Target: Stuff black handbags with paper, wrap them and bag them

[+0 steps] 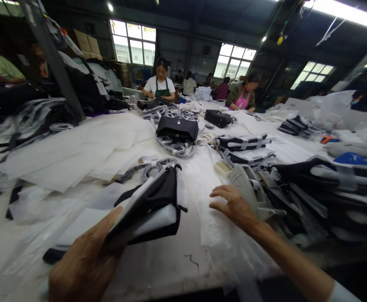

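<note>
My left hand is closed on a black handbag at the near left of the table. The bag is tilted, and white padding shows in its opening. My right hand is empty, its fingers apart and a little curled, over white sheeting to the right of the bag. Just beyond it stands a pale tape dispenser. A coiled, wrapped strap lies behind the bag in my left hand.
Thin white sheets spread over the left of the table. A finished-looking black bag stands mid-table. Black pieces with white wrapping are piled at right. Co-workers sit or stand across the table.
</note>
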Motion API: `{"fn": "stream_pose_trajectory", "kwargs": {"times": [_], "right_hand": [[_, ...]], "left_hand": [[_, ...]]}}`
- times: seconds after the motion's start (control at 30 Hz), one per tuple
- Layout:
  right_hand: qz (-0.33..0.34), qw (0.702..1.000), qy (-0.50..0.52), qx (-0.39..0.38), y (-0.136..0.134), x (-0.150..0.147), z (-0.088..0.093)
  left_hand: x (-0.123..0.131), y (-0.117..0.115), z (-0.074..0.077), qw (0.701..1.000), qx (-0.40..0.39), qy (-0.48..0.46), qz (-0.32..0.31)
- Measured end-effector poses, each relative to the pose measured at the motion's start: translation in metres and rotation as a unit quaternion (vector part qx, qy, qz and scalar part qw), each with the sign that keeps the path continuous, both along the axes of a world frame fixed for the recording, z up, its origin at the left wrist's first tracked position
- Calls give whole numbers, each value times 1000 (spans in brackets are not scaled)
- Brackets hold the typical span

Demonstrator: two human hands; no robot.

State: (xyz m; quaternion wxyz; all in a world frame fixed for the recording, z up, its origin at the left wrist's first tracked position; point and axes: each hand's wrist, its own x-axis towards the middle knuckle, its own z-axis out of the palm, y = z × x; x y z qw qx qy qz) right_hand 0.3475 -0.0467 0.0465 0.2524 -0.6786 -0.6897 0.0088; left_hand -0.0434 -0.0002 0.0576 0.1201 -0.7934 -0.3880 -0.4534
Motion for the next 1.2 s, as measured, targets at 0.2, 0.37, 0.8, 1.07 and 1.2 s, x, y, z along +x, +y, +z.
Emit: {"fn": "stream_pose_trajectory", "kwargs": {"times": [0.2, 0.37, 0.8, 1.07, 1.2], "right_hand": [[77, 981, -180, -11, 5, -15, -30], [82, 973, -213, -44, 13, -48, -29], [124, 981, -87, 125, -30, -106, -19], [101, 963, -43, 247, -75, -59, 60], [78, 974, 7, 212, -13, -67, 98]], "left_hand": [[4, 0, 17, 999, -16, -17, 38], [8, 1, 11, 999, 18, 2, 35], [33, -13, -14, 995, 44, 81, -42], [48, -15, -18, 993, 50, 84, -69], [62, -20, -31, 988, 69, 103, -92]]}}
